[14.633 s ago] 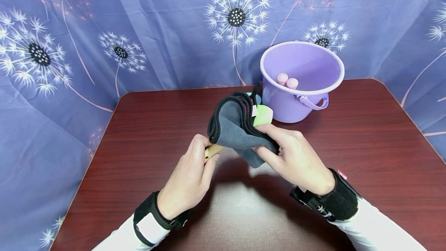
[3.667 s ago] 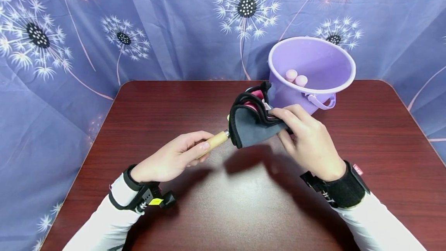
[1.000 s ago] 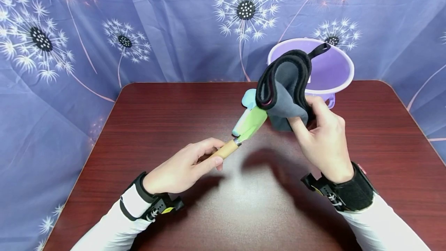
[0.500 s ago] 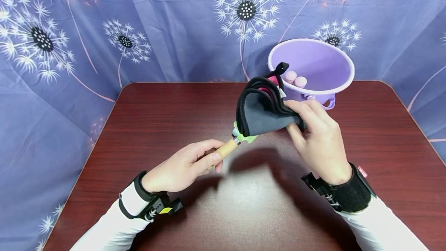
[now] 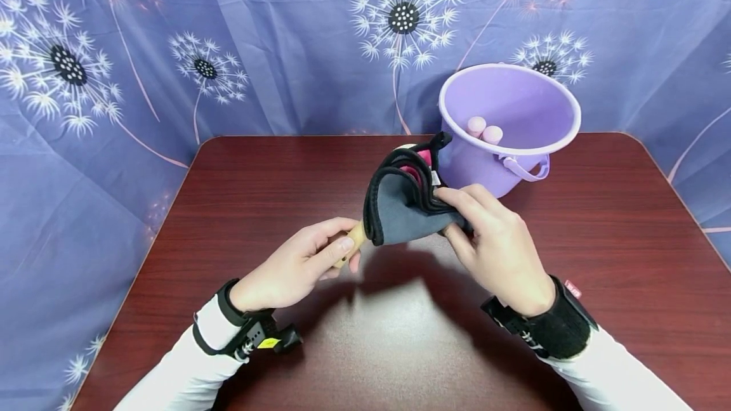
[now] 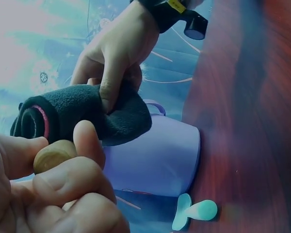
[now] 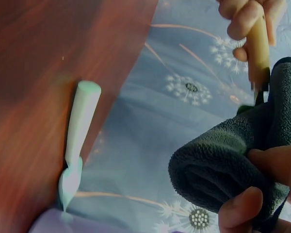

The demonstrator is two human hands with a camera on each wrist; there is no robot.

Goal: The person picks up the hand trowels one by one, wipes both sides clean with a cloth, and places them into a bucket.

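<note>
In the head view my left hand (image 5: 294,262) grips the wooden handle (image 5: 355,241) of a garden trowel, thumb along its top. The trowel's green blade is almost wholly hidden by a folded grey cloth (image 5: 400,214) with black edging and a bit of pink lining. My right hand (image 5: 497,246) pinches the cloth's right side between thumb and fingers, and the cloth's left edge reaches the handle. In the right wrist view the trowel's handle (image 7: 258,53) ends in a metal collar just above the cloth (image 7: 213,160).
A purple bucket (image 5: 514,106) stands at the table's back right, holding two pale pink rounded ends (image 5: 483,130). Near it on the dark red table (image 5: 257,189) lies a small pale blue-green shovel (image 7: 80,121), covered by the cloth in the head view.
A second ago the cloth was up by the bucket and the green blade showed. It has since come down and left over the blade, to the handle. The left hand keeps its grip.
</note>
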